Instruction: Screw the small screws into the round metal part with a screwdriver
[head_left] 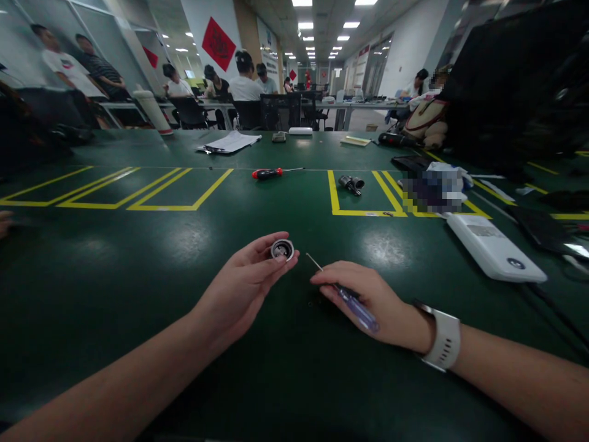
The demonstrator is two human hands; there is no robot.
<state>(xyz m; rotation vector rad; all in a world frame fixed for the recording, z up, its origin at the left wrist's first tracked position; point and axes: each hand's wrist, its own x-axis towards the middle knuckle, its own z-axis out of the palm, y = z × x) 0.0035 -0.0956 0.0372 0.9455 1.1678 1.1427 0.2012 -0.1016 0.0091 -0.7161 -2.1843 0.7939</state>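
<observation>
Between the thumb and fingers of my left hand (251, 276) is a small round metal part (282, 250), its hollow face turned toward me. My right hand (368, 294) is closed round a screwdriver (356, 307) with a translucent purple handle. The thin shaft points up and left, its tip a short way right of the metal part and apart from it. Tiny dark bits (315, 303) lie on the table below the shaft, too small to name. Both hands are above the green table (257, 380).
A red-and-black screwdriver (268, 174) lies farther back. Dark metal fittings (352, 184) sit inside a yellow-taped box. At right are a white device (497, 248) with a cable and a cloth bundle (437, 184). Papers (232, 142) and a bottle (153, 112) stand behind; several people are beyond.
</observation>
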